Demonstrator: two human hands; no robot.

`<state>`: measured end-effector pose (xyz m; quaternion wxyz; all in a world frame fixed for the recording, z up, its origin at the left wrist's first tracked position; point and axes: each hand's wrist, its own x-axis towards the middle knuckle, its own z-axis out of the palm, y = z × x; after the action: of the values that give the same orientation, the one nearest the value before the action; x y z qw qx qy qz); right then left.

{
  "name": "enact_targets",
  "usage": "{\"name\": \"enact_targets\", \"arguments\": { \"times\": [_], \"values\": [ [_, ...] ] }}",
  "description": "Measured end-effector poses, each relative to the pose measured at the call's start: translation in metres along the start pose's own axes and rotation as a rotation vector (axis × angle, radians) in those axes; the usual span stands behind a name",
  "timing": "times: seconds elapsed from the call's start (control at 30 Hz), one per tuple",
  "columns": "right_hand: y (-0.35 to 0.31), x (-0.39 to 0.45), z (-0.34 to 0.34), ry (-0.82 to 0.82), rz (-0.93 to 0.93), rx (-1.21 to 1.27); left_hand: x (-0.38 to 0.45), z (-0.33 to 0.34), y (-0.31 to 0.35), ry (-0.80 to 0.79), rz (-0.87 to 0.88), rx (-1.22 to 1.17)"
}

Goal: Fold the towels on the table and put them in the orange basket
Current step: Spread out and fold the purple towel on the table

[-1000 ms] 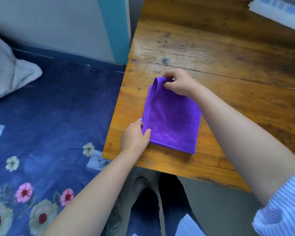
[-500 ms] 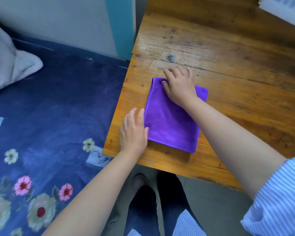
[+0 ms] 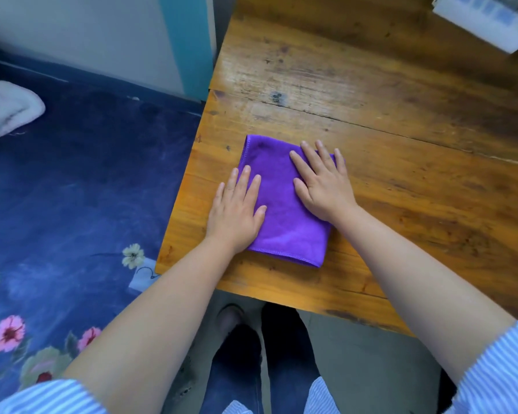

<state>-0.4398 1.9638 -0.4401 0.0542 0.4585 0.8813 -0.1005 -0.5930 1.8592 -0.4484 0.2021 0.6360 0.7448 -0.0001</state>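
A folded purple towel (image 3: 281,204) lies flat near the front left corner of the wooden table (image 3: 386,115). My left hand (image 3: 237,209) rests palm down on the towel's left edge, fingers straight, partly on the bare wood. Flat on the towel's right half lies my right hand (image 3: 322,182), its fingers spread and pointing away from me. Neither hand grips anything. No orange basket is in view.
A white and blue box (image 3: 485,22) sits at the table's far right corner. Left of the table is a bed with a blue flowered cover (image 3: 57,204) and a pale pillow (image 3: 6,112). A teal and white wall post (image 3: 186,46) stands behind the table's left edge.
My right hand let go of the towel's far corner and slid down flat onto its right half. My left hand let go of the near left edge and moved flat onto the towel.
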Motion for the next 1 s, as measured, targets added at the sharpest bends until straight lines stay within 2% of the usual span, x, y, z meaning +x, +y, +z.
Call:
{"name": "enact_targets", "arguments": {
  "times": [0.07, 0.27, 0.37, 0.47, 0.57, 0.7, 0.77, 0.83, 0.9, 1.0],
  "values": [
    [0.006, 0.001, 0.000, 0.000, 0.024, 0.030, -0.001, 0.001, -0.003, -0.004, -0.002, -0.016],
    [0.029, -0.020, 0.005, 0.004, 0.293, 0.295, -0.001, 0.003, -0.004, 0.014, 0.000, -0.038],
    [0.038, -0.046, 0.011, 0.026, 0.323, 0.323, -0.001, 0.004, -0.004, 0.029, 0.001, -0.052],
    [0.040, -0.073, 0.011, 0.095, 0.224, 0.318, -0.002, 0.005, -0.003, 0.035, -0.006, -0.020],
    [0.043, -0.081, 0.002, 0.142, 0.038, 0.247, -0.004, 0.002, 0.001, 0.045, -0.027, 0.085],
    [0.052, -0.059, -0.019, 0.124, -0.172, 0.107, -0.015, -0.008, 0.018, 0.077, -0.105, 0.204],
    [0.049, -0.050, -0.026, 0.070, -0.242, 0.111, -0.022, -0.014, 0.027, 0.201, -0.037, 0.204],
    [0.038, -0.048, -0.032, 0.044, -0.330, 0.134, -0.029, -0.013, 0.033, 0.325, 0.119, 0.145],
    [0.025, -0.060, -0.030, 0.055, -0.408, 0.171, -0.040, -0.012, 0.035, 0.318, 0.240, 0.046],
    [0.006, -0.094, -0.022, -0.007, -0.453, 0.142, -0.057, -0.010, 0.033, 0.201, 0.218, -0.063]
  ]
}}
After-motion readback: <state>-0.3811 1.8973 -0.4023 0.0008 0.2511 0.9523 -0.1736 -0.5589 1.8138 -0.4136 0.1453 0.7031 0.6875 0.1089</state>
